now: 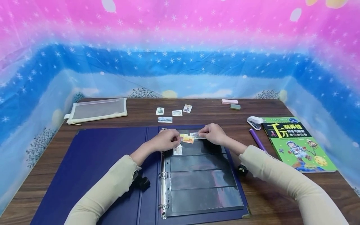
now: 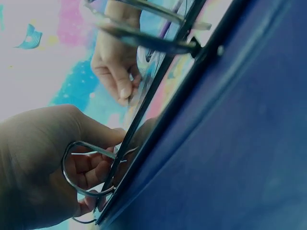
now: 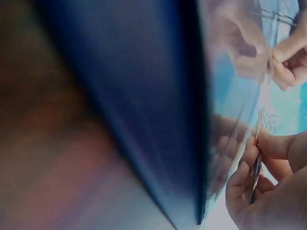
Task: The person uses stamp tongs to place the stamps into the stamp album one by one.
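Note:
A black stock page (image 1: 202,179) with clear strip pockets lies in an open dark blue ring binder (image 1: 107,162). My left hand (image 1: 166,139) is over the page's upper left, with thumb and fingertips pinched at the top edge of a small pale stamp (image 1: 177,150). Beside it, an orange-yellow stamp (image 1: 188,139) overlaps other stamps near the top strip. With thumb and forefinger my right hand (image 1: 214,133) pinches a pale landscape stamp (image 1: 194,135) at the page's top. A metal ring (image 2: 64,167) stands in front of the left fingers in the left wrist view.
Behind the binder lie several loose stamps (image 1: 165,119). A mesh zip pouch (image 1: 98,111) is at back left. To the right are a white stapler (image 1: 254,122), a purple marker (image 1: 257,140), a green book (image 1: 301,147), a pink block (image 1: 229,101) and a green block (image 1: 235,107).

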Tool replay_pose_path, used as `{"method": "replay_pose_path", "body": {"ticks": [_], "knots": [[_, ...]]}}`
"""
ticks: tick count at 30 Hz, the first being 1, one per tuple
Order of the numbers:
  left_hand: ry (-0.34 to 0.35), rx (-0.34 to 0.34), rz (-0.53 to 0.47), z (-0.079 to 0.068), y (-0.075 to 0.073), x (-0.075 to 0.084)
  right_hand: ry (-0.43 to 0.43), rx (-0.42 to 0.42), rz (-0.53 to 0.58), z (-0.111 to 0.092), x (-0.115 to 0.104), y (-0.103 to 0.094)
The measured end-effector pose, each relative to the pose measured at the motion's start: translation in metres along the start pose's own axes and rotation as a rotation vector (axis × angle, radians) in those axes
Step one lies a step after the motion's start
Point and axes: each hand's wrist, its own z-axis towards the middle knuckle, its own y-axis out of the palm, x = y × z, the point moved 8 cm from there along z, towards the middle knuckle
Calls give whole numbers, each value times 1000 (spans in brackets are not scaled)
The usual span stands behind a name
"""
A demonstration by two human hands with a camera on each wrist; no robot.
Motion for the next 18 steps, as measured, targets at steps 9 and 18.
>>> {"method": "replay_pose_path", "body": {"ticks": [9, 18], "knots": [[16, -8, -30, -1, -2, 1, -96, -60, -21, -3, -6, 6], [19, -15, -37, 0, -4, 2, -218, -125, 4, -1, -11, 6]]}}
